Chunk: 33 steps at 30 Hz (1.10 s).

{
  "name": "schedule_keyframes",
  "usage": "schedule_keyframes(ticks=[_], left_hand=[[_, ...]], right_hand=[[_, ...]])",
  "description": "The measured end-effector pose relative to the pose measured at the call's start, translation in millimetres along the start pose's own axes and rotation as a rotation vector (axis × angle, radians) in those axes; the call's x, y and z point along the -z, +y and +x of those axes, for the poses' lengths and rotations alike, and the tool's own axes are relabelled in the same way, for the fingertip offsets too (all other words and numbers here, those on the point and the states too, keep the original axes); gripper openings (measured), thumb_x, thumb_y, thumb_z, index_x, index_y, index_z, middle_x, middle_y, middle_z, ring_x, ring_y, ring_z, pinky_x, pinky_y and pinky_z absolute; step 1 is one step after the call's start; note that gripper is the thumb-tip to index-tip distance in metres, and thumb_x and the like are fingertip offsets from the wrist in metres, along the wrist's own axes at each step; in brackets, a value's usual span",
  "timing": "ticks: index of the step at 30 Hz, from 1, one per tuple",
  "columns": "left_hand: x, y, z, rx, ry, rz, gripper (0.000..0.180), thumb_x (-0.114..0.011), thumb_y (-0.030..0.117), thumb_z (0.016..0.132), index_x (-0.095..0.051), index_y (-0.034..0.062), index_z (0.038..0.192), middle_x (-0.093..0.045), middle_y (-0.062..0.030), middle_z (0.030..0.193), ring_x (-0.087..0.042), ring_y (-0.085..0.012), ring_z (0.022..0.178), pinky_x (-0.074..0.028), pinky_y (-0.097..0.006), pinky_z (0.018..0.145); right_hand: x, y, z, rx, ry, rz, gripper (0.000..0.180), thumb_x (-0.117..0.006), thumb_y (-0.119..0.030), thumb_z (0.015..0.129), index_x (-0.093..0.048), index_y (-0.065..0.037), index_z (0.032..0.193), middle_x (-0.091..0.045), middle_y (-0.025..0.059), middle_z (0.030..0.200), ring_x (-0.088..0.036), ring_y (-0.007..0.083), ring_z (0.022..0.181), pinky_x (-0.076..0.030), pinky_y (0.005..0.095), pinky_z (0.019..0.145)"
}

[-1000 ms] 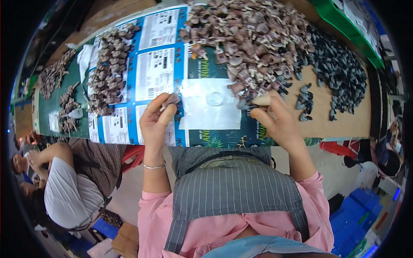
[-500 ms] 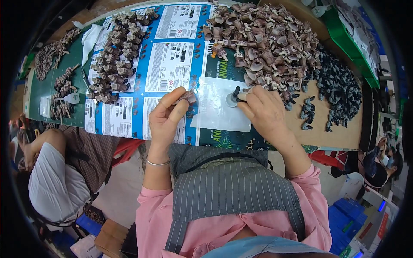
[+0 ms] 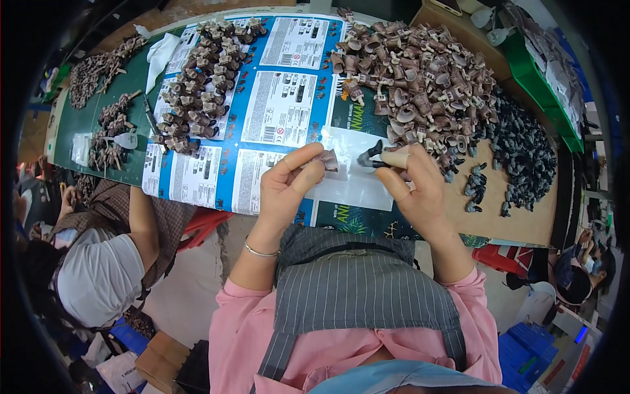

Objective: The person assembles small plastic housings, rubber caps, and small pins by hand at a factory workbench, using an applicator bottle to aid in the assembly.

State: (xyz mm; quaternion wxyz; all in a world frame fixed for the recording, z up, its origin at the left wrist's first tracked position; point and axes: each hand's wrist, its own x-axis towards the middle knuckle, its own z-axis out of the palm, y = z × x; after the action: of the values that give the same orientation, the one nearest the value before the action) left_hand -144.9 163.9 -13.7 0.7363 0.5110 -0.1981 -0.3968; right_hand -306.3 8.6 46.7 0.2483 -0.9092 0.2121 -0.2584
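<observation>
My left hand (image 3: 287,185) pinches a small brown, hollow-looking figurine body part (image 3: 330,161) between thumb and fingertips. Facing it, my right hand (image 3: 420,187) grips a black and grey figurine legs piece (image 3: 373,155). The two parts are apart, with a short gap between them. Under both hands lies a translucent plastic sheet (image 3: 351,192), shiny in the middle. Just beyond my right hand spreads a large heap of brown figurine bodies (image 3: 420,82). Several loose dark legs pieces (image 3: 474,187) lie to its right.
Rows of joined figurines (image 3: 197,92) stand on printed card sheets (image 3: 279,108) at left. Farther left are piles of small brown parts (image 3: 105,75) and a pale bottle (image 3: 123,140). Dark legs pieces (image 3: 528,157) heap at right, beside a green bin (image 3: 541,85). A co-worker (image 3: 98,276) sits at left.
My right hand has lifted the legs piece off a pale round spot on the sheet and tilted it. The two held parts are now closer. The co-worker's arm has moved toward the table.
</observation>
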Motion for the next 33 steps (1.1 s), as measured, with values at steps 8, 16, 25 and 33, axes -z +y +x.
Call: schedule_keyframes(ticks=[8,16,25,33], left_hand=[[-4,14,0,0.034,-0.054,-0.019,0.029,-0.064,0.005,0.091,-0.063,0.0006,0.12,-0.068,-0.0083,0.11,-0.063,-0.0095,0.089,-0.051,-0.022,0.08],[6,11,-6,-0.031,0.095,-0.058,0.027,-0.065,0.008,0.091,-0.065,0.0034,0.118,-0.069,-0.0074,0.108,-0.062,-0.0087,0.081,-0.052,-0.022,0.073],[30,18,-1,-0.247,0.197,0.26,0.039,-0.071,0.009,0.084,-0.061,0.0006,0.12,-0.069,-0.0071,0.099,-0.063,-0.0108,0.075,-0.051,-0.024,0.065],[36,23,-4,-0.477,0.141,0.686,0.038,-0.073,0.007,0.079,-0.064,0.001,0.116,-0.07,-0.009,0.091,-0.064,-0.0141,0.071,-0.053,-0.025,0.063]], right_hand=[[-25,-14,13,0.116,-0.015,0.24,0.017,-0.074,-0.011,0.076,-0.065,-0.005,0.089,-0.057,0.0053,0.078,-0.056,0.0213,0.065,-0.039,0.0329,0.058],[-48,-32,20,0.173,-0.037,0.28,0.016,-0.073,-0.007,0.077,-0.063,-0.002,0.088,-0.055,0.011,0.079,-0.057,0.0291,0.069,-0.044,0.0378,0.059],[-87,-56,28,0.497,-0.165,-0.257,0.015,-0.07,-0.017,0.08,-0.058,-0.008,0.081,-0.05,0.0053,0.073,-0.055,0.0205,0.062,-0.039,0.0344,0.057],[-84,-56,28,0.536,-0.237,-0.332,0.012,-0.068,-0.017,0.082,-0.059,-0.011,0.078,-0.049,0.0028,0.07,-0.052,0.0183,0.059,-0.034,0.0337,0.057]])
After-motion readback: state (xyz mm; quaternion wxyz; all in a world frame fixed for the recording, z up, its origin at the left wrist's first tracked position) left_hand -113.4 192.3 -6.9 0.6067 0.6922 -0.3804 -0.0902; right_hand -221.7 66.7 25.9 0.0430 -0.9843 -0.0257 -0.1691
